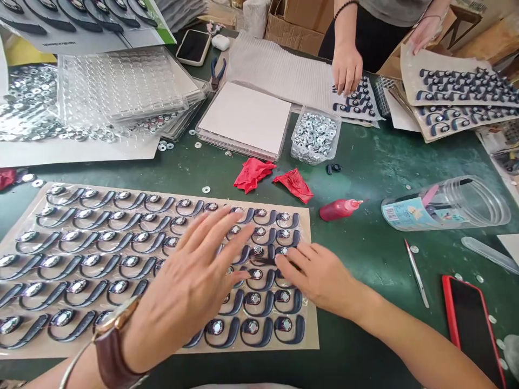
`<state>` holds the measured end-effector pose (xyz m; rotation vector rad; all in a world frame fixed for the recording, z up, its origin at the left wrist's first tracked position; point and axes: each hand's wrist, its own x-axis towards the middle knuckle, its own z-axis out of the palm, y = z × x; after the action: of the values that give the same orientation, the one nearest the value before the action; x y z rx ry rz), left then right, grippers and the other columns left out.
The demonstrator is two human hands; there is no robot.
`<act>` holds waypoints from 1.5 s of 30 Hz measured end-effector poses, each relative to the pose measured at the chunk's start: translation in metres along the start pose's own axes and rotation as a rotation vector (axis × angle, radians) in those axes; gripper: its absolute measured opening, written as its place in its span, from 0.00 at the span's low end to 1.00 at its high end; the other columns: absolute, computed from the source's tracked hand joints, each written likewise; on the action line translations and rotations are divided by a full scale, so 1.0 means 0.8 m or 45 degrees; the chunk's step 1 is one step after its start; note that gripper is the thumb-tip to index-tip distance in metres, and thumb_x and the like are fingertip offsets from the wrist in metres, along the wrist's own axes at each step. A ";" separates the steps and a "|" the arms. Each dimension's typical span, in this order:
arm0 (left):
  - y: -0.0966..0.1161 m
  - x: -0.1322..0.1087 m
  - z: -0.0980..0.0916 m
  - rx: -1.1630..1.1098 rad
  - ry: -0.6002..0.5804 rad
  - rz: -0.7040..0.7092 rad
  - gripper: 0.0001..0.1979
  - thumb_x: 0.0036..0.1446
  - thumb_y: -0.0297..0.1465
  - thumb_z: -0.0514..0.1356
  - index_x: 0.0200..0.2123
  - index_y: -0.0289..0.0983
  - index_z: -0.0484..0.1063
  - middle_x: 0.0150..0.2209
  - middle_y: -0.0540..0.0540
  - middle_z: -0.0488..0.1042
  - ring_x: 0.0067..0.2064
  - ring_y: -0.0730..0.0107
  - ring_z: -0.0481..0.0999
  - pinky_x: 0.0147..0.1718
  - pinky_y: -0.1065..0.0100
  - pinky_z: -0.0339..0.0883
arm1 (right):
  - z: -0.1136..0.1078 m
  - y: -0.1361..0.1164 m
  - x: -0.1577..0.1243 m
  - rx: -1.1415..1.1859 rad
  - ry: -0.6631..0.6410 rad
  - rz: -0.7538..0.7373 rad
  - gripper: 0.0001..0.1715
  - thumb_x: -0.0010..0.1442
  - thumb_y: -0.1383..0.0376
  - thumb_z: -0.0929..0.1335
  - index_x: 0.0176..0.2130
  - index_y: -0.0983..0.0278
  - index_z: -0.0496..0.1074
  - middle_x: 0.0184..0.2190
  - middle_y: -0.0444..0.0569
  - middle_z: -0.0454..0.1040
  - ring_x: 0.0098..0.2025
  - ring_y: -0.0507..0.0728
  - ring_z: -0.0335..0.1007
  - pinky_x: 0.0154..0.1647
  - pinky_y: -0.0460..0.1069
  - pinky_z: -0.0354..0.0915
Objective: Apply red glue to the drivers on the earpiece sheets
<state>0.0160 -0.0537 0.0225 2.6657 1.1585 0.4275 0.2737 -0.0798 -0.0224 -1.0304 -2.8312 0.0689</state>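
Note:
A brown sheet point(313, 329) bears rows of dark curved parts point(292, 330), each with a shiny silver round disc, under clear film. My left hand point(190, 275), with a watch on its wrist, hovers over the middle of the sheet, fingers spread and nothing in them. At the sheet's right side, my right hand point(320, 273) has its fingers bent down onto the parts in the right columns. Its fingertips are close together there, and whether they pinch a part cannot be made out.
Behind the sheet are red cloths point(253, 174), a red bottle point(337, 209), a tub of metal washers point(315, 135) and a white board point(247, 116). At the right are a clear jar point(486, 202), tweezers point(417, 273) and a red-cased phone point(472, 324). Another person's hand point(347, 67) touches a far sheet.

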 end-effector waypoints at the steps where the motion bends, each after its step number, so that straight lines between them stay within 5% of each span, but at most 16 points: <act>1: -0.007 0.000 -0.001 0.040 -0.030 -0.033 0.23 0.65 0.33 0.55 0.62 0.35 0.59 0.63 0.37 0.61 0.63 0.50 0.62 0.60 0.44 0.62 | -0.001 0.008 -0.001 -0.060 0.033 -0.027 0.15 0.66 0.71 0.62 0.51 0.65 0.68 0.32 0.50 0.75 0.31 0.56 0.69 0.29 0.51 0.61; 6: -0.017 -0.003 0.013 0.012 -0.190 -0.011 0.17 0.66 0.36 0.53 0.54 0.38 0.69 0.58 0.40 0.67 0.59 0.52 0.66 0.56 0.46 0.67 | -0.001 0.032 -0.003 -0.159 0.135 -0.010 0.14 0.66 0.73 0.62 0.50 0.67 0.70 0.33 0.52 0.75 0.33 0.57 0.68 0.33 0.53 0.59; 13: -0.012 -0.004 0.040 0.067 -0.169 0.045 0.15 0.66 0.36 0.53 0.51 0.37 0.73 0.61 0.39 0.65 0.64 0.49 0.60 0.60 0.45 0.63 | 0.008 0.035 0.003 -0.048 0.137 0.021 0.16 0.67 0.65 0.66 0.53 0.67 0.70 0.30 0.45 0.72 0.31 0.50 0.66 0.28 0.48 0.55; 23: -0.014 -0.004 0.042 0.098 -0.168 0.067 0.14 0.66 0.34 0.53 0.51 0.37 0.73 0.60 0.39 0.66 0.63 0.49 0.62 0.58 0.45 0.64 | 0.017 0.038 0.005 0.137 0.164 0.036 0.23 0.59 0.77 0.63 0.53 0.68 0.71 0.36 0.49 0.76 0.35 0.54 0.67 0.32 0.49 0.58; 36: -0.013 -0.005 0.040 0.104 -0.144 0.096 0.14 0.66 0.32 0.53 0.51 0.35 0.72 0.59 0.38 0.67 0.62 0.49 0.64 0.56 0.44 0.67 | 0.014 0.043 0.002 0.271 0.206 0.054 0.23 0.60 0.78 0.61 0.53 0.66 0.71 0.36 0.47 0.77 0.33 0.52 0.67 0.31 0.48 0.60; 45: -0.012 -0.008 0.039 0.083 -0.154 0.102 0.14 0.66 0.32 0.54 0.52 0.35 0.72 0.59 0.38 0.68 0.63 0.49 0.63 0.57 0.44 0.67 | 0.010 0.047 0.008 0.315 0.075 0.058 0.23 0.59 0.77 0.62 0.52 0.64 0.71 0.34 0.45 0.75 0.32 0.52 0.66 0.28 0.48 0.55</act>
<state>0.0162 -0.0539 -0.0109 2.7583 1.0509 0.2414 0.2921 -0.0468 -0.0333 -1.0223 -2.6615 0.3759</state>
